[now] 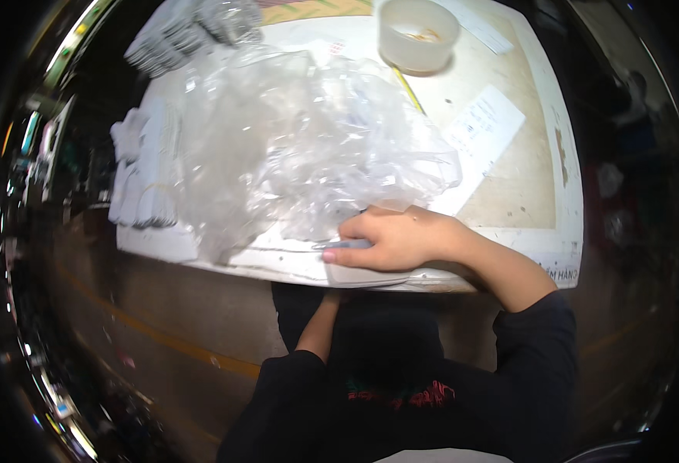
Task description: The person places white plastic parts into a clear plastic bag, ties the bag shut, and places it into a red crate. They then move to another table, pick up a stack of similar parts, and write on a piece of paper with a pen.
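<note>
My right hand (405,241) rests at the table's near edge, closed round a slim grey pointed tool (351,245). Its tip points left; I cannot tell whether it is a pen or snips. Under that hand lies a smooth pale flat piece (362,275), partly covered by the palm. A large crumpled heap of clear plastic bags (277,139) spreads just beyond my fingers, over the middle and left of the table. My left forearm (321,324) goes up to the table's front edge, and the hand itself is hidden beneath it.
On the white table (544,251), stacked grey-white pieces (150,166) line the left edge, with more stacks (189,31) at the far left. A round translucent tub (418,46) holds small orange-brown bits. Near it lie a yellow pencil-like stick (409,89) and a printed paper sheet (484,135).
</note>
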A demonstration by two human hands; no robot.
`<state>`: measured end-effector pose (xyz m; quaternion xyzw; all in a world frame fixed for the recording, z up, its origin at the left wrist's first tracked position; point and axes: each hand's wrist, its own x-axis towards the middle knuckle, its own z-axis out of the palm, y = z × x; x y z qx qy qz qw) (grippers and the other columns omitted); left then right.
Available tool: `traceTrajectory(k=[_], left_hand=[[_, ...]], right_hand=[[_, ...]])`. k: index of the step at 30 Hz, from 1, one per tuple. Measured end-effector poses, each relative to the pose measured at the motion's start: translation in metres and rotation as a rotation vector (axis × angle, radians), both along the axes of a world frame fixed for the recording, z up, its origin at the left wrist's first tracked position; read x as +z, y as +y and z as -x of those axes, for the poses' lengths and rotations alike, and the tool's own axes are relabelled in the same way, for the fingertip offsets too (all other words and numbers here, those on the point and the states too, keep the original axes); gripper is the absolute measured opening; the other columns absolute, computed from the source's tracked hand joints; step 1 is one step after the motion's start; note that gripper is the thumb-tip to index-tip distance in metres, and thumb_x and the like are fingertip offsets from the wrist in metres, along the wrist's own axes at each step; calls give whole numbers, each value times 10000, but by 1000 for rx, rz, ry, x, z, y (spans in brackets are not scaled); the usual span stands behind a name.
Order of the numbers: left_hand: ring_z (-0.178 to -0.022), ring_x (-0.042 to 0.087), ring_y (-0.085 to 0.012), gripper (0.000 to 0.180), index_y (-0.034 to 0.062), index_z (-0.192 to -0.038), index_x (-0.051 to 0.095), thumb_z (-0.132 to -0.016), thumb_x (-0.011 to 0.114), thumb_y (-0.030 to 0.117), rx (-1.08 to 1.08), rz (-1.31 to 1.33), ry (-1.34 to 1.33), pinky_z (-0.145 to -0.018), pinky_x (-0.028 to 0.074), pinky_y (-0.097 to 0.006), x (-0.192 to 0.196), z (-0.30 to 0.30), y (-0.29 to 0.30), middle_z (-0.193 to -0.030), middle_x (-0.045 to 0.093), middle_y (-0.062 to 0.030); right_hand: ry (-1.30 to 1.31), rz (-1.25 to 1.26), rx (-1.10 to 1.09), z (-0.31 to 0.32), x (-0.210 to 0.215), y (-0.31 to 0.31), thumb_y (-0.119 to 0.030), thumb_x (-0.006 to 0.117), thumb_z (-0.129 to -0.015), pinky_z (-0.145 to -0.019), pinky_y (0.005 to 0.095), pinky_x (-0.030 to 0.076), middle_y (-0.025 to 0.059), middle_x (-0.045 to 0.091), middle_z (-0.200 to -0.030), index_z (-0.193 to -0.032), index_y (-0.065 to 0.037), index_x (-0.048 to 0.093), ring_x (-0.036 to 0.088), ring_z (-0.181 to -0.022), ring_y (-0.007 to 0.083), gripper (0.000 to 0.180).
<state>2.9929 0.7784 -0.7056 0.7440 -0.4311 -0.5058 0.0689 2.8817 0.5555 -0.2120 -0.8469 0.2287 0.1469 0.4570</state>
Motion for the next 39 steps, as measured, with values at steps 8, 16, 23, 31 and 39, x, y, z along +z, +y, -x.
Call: traceTrajectory(k=[8,16,23,31,39], left_hand=[[-1283,607,-414,420,13,-1367,623,-1015,545,228,-11,-115,2,-1083,488,-431,8,-17,-57,-1411,624,-237],[-1279,614,-405,419,12,-1366,624,-1023,541,237,36,-99,14,-1077,490,-427,63,-41,-83,-1405,627,-239],[-1275,620,-396,418,11,-1366,624,-1029,538,244,64,-19,4,-1072,492,-422,117,-68,-91,-1400,631,-240],[-1271,628,-386,418,10,-1365,624,-1037,534,252,65,182,-26,-1067,495,-418,165,-101,-94,-1394,635,-241],[-1267,635,-377,418,9,-1364,624,-1044,530,261,-103,480,-230,-1061,497,-413,264,-177,-11,-1388,639,-243]], right_hand=[[-532,-269,-201,23,-61,11,-369,626,-1046,-920,397,534,136,696,-1066,-1118,-74,666,678,-1011,291,307],[-675,-616,-309,11,-122,46,-297,663,-1002,-952,395,552,80,688,-1220,-1274,-107,655,670,-1099,258,332],[-844,-238,-268,20,-111,41,-264,642,-1001,-920,384,557,82,697,-1221,-1274,-123,667,674,-1095,269,309],[-688,130,-130,25,-96,26,-338,608,-1025,-888,407,559,137,727,-1147,-1243,-120,666,702,-1027,282,314],[-145,-297,-41,20,-46,1,-493,518,-1059,-874,439,520,206,702,-1083,-1215,-103,634,702,-999,349,435]])
